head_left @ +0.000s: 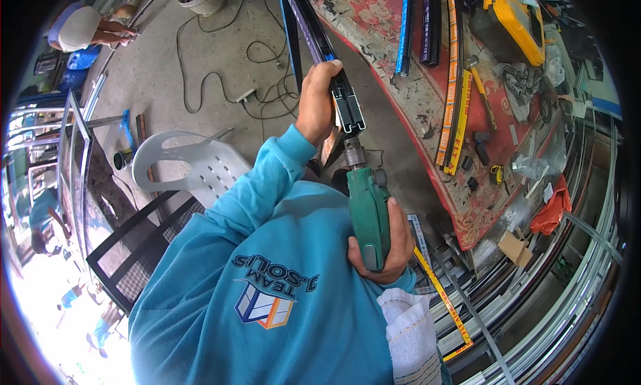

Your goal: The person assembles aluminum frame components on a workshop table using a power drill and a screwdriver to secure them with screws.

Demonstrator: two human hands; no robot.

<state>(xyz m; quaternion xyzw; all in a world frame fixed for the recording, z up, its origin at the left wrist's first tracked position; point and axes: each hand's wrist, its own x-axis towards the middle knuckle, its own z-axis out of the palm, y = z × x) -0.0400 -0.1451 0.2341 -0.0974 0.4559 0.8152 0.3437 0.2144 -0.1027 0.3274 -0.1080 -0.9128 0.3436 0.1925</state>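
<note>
In the right grip, the green drill is clasped, its chuck pointed to twelve o'clock, where the dark profile is held, seemingly for steadiness, by the left grip; at one o'clock, the red-covered counter is seen.

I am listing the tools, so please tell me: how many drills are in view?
1: the green drill, in the right hand, pointing at the end of the bar that the left hand holds. Others may be hidden.
</note>
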